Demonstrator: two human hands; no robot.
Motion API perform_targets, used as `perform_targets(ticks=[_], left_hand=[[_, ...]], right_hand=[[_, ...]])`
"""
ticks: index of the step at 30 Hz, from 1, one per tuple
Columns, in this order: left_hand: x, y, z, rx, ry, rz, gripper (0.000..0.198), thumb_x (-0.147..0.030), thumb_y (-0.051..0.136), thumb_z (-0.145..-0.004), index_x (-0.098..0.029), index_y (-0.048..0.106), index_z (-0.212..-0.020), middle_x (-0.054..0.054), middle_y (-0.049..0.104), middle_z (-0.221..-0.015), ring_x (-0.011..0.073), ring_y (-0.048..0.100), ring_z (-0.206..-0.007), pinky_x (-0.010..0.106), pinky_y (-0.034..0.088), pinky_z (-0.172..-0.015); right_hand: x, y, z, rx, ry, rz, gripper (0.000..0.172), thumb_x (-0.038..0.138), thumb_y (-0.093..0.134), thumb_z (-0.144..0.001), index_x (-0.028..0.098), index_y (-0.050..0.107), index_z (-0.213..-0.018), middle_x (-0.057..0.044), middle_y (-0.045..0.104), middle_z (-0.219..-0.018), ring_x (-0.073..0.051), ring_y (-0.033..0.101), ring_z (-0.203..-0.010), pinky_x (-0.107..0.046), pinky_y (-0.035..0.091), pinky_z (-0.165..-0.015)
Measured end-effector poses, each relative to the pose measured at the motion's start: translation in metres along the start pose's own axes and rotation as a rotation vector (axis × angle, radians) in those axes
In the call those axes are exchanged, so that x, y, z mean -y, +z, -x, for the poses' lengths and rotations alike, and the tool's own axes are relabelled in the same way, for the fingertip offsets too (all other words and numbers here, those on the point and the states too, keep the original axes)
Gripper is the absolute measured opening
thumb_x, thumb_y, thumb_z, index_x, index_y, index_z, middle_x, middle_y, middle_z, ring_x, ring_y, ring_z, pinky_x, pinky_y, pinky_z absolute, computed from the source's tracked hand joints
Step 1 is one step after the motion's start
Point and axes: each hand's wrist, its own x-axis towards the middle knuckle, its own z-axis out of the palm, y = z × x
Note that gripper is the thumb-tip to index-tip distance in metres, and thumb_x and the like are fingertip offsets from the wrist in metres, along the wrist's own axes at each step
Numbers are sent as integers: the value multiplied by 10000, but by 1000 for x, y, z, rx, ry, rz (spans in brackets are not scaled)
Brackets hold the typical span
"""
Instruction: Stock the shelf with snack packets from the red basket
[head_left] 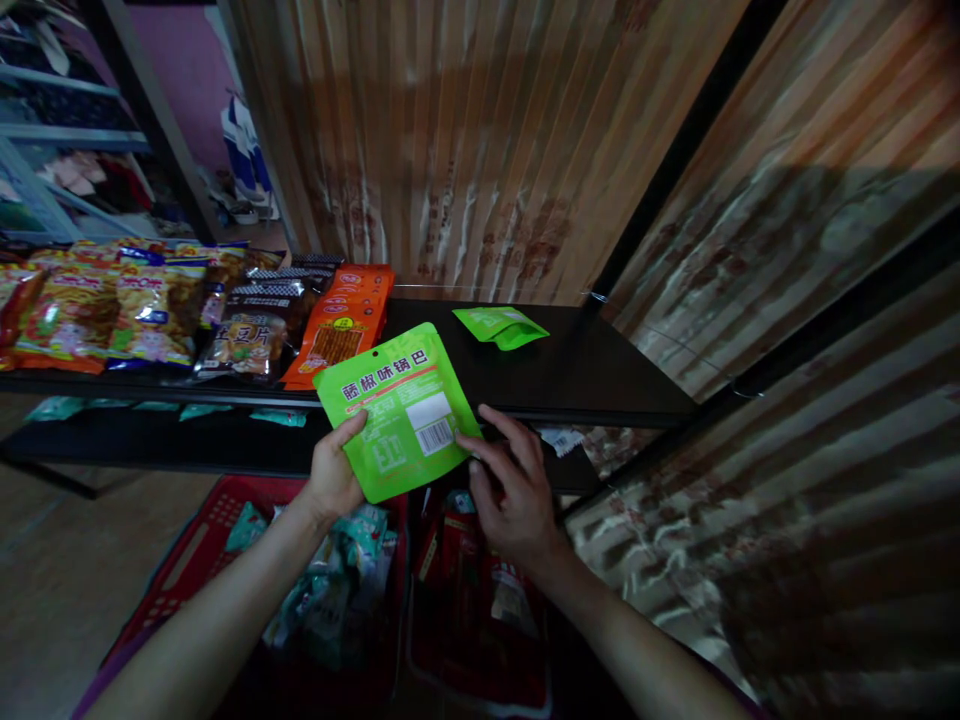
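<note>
Left hand (337,475) grips a green packet (397,410) by its lower left corner, thumb on the printed face, remaining fingers hidden behind. Packet tilted, in front of the black shelf (600,370). Right hand (517,490): fingers loosely spread, one tip at the barcode side; pressing or not, can't tell.

On the shelf: second green packet (501,326) lying towards the back; orange packets (337,335), dark packets (251,330) and noodle-like bags (112,315) crowded leftward, outermost cut off by my view's edge. Dark post (675,150) and draped sheeting (465,150) hem in the right end and back.

Below: teal packets (279,416) on a lower shelf (187,445), mostly covered. Two red baskets (180,560) beneath, partly behind the forearms; right-hand one's contents too dim to sort.
</note>
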Motion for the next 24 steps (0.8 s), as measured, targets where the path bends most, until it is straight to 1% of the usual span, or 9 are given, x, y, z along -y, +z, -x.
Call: perform_targets(ticks=[3, 6, 8, 10, 14, 16, 18, 21, 24], left_hand=[[-3, 3, 0, -47, 52, -25, 412, -258, 546, -796, -138, 594, -1187, 88, 740, -959, 299, 632, -1056, 484, 380, -1055], [-1, 4, -1, -58, 53, -64, 451, -286, 555, -791, -137, 578, -1217, 93, 740, -958, 308, 612, -1091, 480, 390, -1049], [0, 3, -1, -39, 31, -82, 479, -290, 560, -782, -133, 566, -1235, 97, 736, -976, 313, 610, -1093, 487, 390, -1047], [0, 3, -1, -14, 8, -95, 491, -281, 561, -780, -132, 558, -1248, 96, 734, -990, 311, 611, -1093, 486, 386, -1050], [0, 9, 1, -13, -22, -118, 471, -280, 559, -799, -123, 562, -1244, 107, 729, -1004, 305, 614, -1089, 474, 389, -1049], [1, 15, 1, -51, 4, -134, 458, -307, 568, -810, -124, 570, -1229, 113, 723, -1023, 302, 618, -1085, 465, 404, -1038], [6, 21, 3, -97, 50, -169, 439, -351, 576, -816, -133, 590, -1197, 111, 719, -1032, 299, 611, -1096, 452, 420, -1022], [18, 29, 10, -138, 124, -271, 391, -368, 631, -786, -153, 640, -1112, 93, 727, -993, 297, 569, -1157, 414, 427, -1014], [36, 34, 23, -102, 162, -377, 340, -297, 714, -723, -172, 682, -1038, 79, 717, -1028, 290, 498, -1238, 356, 383, -1049]], right_hand=[[-4, 5, 3, 34, 375, -357, 401, 235, 571, -837, 275, 549, -1235, -82, 481, -1364, -235, 474, -1225, -443, 459, -960], [-7, 10, 3, 113, 744, -800, 393, 366, 612, -818, 256, 570, -1193, -71, 610, -1205, -205, 594, -1056, -395, 509, -878], [-7, 12, 2, 122, 885, -947, 332, 407, 672, -763, 222, 649, -1037, -48, 675, -1041, -182, 628, -928, -359, 518, -835], [-8, 13, 1, 114, 920, -954, 291, 408, 719, -716, 197, 680, -912, -29, 691, -914, -162, 627, -851, -325, 512, -811], [-13, 9, -2, 146, 849, -779, 323, 446, 652, -772, 183, 659, -960, -51, 687, -926, -176, 632, -834, -333, 526, -771], [-15, 5, -4, 91, 688, -548, 370, 433, 591, -823, 196, 606, -1107, -86, 651, -1088, -207, 620, -959, -377, 523, -834], [-14, 1, -5, 66, 418, -264, 434, 385, 565, -850, 235, 521, -1255, -100, 557, -1276, -234, 537, -1155, -434, 460, -970], [-5, -1, -1, 253, 53, -2, 607, 403, 607, -822, 285, 402, -1382, -94, 384, -1457, -280, 352, -1344, -497, 361, -1070], [3, 7, 8, 362, -20, 44, 938, 508, 700, -707, 257, 217, -1471, -138, 147, -1554, -346, 196, -1409, -531, 397, -1032]])
